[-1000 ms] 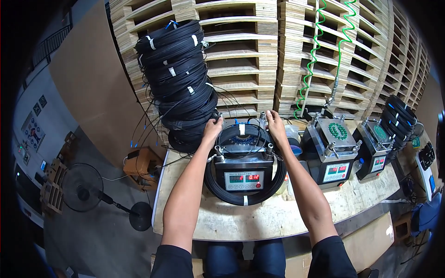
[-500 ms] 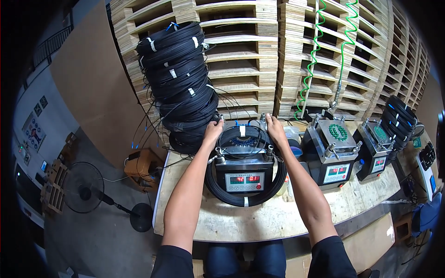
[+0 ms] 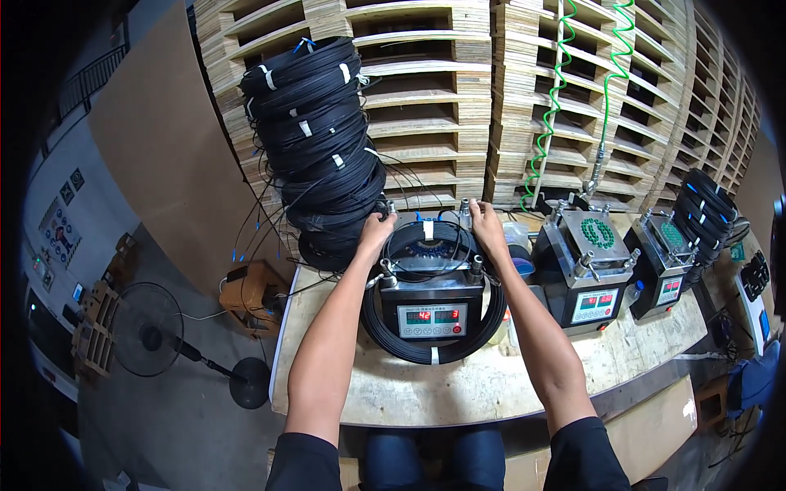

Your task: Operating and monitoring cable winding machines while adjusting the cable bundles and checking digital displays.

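Observation:
A polishing-type bench machine with a lit red display [image 3: 433, 320] stands before me on the wooden table. Around its body and over its top hangs a coil of black cable [image 3: 434, 355] bound with white tape; part of its top plate is hidden behind the coil. My left hand [image 3: 377, 232] is closed at the back left corner, around a metal clamp post [image 3: 391, 208]. At the back right corner, my right hand [image 3: 489, 228] closes on the matching metal post [image 3: 465, 208]. Two front posts, left [image 3: 387, 272] and right [image 3: 476, 267], are untouched.
Behind my left hand rises a tall stack of black cable coils [image 3: 315, 131] with loose ends. Two similar machines [image 3: 591, 270] [image 3: 667, 266] stand to the right, near more coils [image 3: 704, 213]. Wooden pallets [image 3: 426, 98] back the table; green spiral hoses [image 3: 550, 106] hang there. A fan [image 3: 151, 331] stands left.
The right-hand reading on the machine's display has changed. Both hands stay at the back posts with barely any movement. The hose fitting at the right has shifted slightly.

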